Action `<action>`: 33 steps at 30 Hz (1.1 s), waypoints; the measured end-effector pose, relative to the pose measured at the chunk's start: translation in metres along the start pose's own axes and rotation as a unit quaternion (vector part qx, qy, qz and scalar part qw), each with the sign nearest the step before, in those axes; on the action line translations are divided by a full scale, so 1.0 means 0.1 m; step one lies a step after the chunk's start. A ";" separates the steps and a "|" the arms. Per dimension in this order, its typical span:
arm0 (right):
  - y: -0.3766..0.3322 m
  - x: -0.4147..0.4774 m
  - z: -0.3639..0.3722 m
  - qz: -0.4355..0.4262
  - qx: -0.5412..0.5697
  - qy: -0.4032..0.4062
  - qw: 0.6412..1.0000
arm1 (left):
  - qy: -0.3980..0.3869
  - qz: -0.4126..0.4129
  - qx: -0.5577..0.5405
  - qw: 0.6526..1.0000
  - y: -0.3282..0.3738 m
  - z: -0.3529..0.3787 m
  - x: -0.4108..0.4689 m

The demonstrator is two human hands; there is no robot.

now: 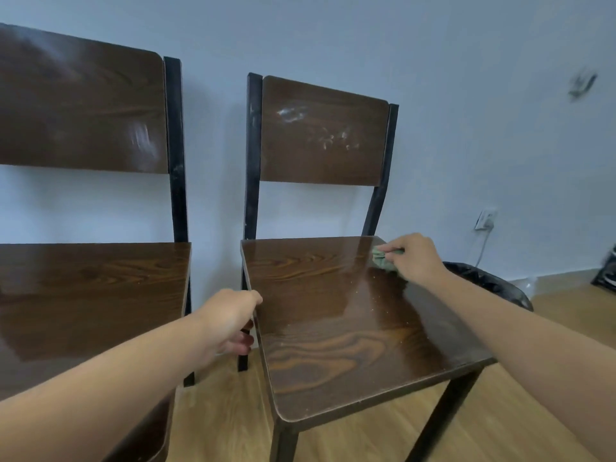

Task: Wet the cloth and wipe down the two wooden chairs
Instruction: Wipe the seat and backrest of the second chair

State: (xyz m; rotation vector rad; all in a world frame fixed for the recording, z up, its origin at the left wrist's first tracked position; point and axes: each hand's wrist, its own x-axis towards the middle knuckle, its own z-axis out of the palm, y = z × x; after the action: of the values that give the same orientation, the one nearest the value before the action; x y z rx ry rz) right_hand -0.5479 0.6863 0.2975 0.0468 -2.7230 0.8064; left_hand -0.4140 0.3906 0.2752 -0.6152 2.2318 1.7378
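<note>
Two dark wooden chairs with black metal frames stand side by side against a pale wall. The right chair (333, 328) has a glossy seat with small crumbs and white smears on its backrest. My right hand (413, 258) presses a bunched green cloth (383, 258) on the seat's far right corner. My left hand (233, 321) grips the seat's left edge, fingers curled under it. The left chair (83, 295) stands untouched, with a faint white smear on its backrest.
A bin lined with a black bag (490, 281) stands just right of the right chair. A wall socket with a white plug and cable (485, 220) is behind it. A dark shoe (608, 271) lies at the far right on the wooden floor (226, 411).
</note>
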 end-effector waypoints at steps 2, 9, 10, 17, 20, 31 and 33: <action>0.14 0.20 0.17 0.029 -0.012 0.023 0.999 | 0.000 -0.004 -0.021 1.000 -0.01 0.00 0.00; -0.28 -0.47 0.22 -0.122 -0.061 -0.074 0.988 | -0.025 -0.005 -0.036 0.999 -0.01 -0.05 -0.08; -0.34 -0.68 0.17 -0.143 -0.055 -0.091 0.984 | -0.030 -0.007 -0.040 0.999 0.00 -0.05 -0.13; -0.94 -2.22 0.02 -0.299 -0.011 -0.169 0.939 | -0.057 0.001 -0.055 0.997 0.00 -0.06 -0.38; -1.10 -2.38 0.06 -0.318 0.021 -0.161 0.934 | -0.065 -0.005 -0.060 0.996 -0.05 -0.07 -0.36; 0.27 -0.87 -0.35 -0.054 -0.237 -0.043 0.969 | -0.017 0.006 -0.124 0.992 -0.03 0.07 -0.37; 0.61 -0.65 -0.59 0.036 -0.241 0.000 0.970 | -0.012 0.006 -0.137 0.990 -0.05 0.06 -0.36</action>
State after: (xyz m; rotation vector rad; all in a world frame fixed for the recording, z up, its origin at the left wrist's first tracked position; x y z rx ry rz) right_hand -0.4769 0.7658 0.2940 -0.1577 -2.8536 0.1434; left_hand -0.3809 0.4015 0.2853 -0.6341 2.0001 2.0653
